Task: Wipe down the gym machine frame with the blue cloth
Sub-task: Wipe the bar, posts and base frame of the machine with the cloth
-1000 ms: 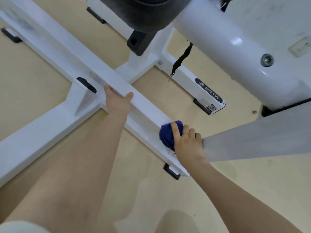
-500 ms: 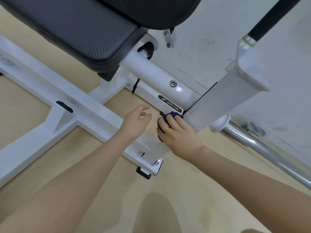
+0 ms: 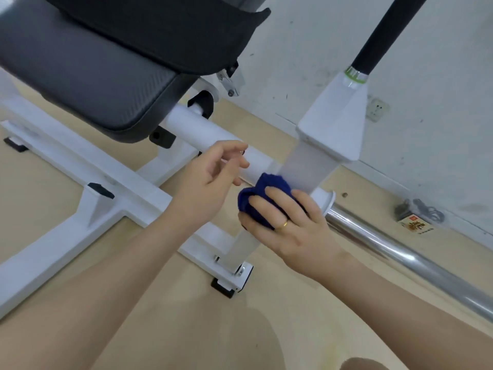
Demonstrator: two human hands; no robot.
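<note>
Looking down, I see my right hand [image 3: 290,225] nearest, its fingers curled round the bunched blue cloth [image 3: 262,198] and pressing it against the flat white upright [image 3: 306,166] of the frame, partway up that post. A gold ring [image 3: 285,224] sits on one finger of that hand. My left hand [image 3: 210,180] hangs just beside the cloth, apart from it, fingers loosely bent and holding nothing; it touches no part of the machine that I can make out.

Below the cloth the upright runs down to a base bar [image 3: 112,180] lying on the tan floor [image 3: 186,316], with a black foot [image 3: 222,288] under its near end. A second white bar branches off toward the lower left.

Behind the hands a round white tube [image 3: 202,133] passes under the black seat pad [image 3: 88,65] and meets the upright. To the right, a chrome bar [image 3: 400,252] lies along the floor from a white collar near the post.

Farther up, the upright widens into a white bracket [image 3: 333,121] topped by a black pole [image 3: 381,33]. Beyond it stands a scuffed white wall [image 3: 440,102] with a socket [image 3: 377,109], and a small box [image 3: 416,227] lies at the wall's foot.
</note>
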